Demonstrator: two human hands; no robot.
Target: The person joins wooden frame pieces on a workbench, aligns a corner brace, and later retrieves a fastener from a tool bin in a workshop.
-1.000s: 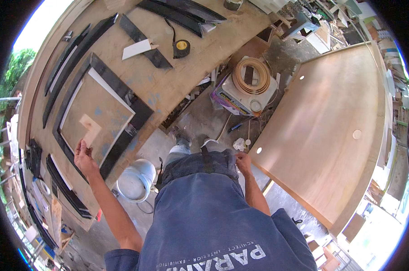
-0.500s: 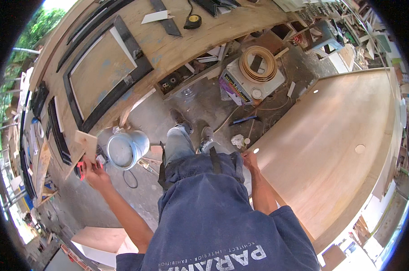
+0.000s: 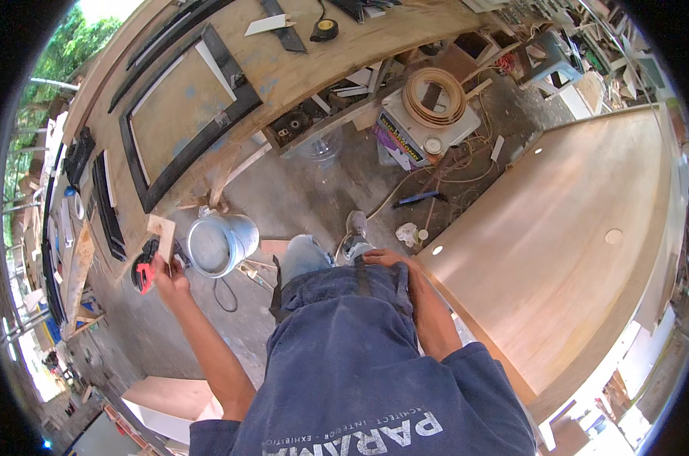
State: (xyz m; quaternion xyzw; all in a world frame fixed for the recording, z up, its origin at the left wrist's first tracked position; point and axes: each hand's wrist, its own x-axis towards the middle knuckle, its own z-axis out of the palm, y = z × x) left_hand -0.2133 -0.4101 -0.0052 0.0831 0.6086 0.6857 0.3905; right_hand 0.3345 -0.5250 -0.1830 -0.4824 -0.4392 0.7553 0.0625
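Shifted inward since the earlier frame, the right hand (image 3: 394,259) rests at the blue waist apron (image 3: 318,287), its grip not determinable. Nearer, the left hand (image 3: 173,281) grasps the L-shaped wooden piece (image 3: 166,242), long leg pointing forward, left of the pale bucket (image 3: 246,239).

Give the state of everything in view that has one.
Left hand, gripping the L-shaped wood piece
L-shaped wood piece, held up
Right hand, at the waist cloth, grip unclear
Bucket, upright
Tape measure, lying on the workbench
Black frame, flat on the workbench
Coil of tan edging, wound, atop a box
Large wood panel, broad side up
Red-and-black tool, on or off unclear
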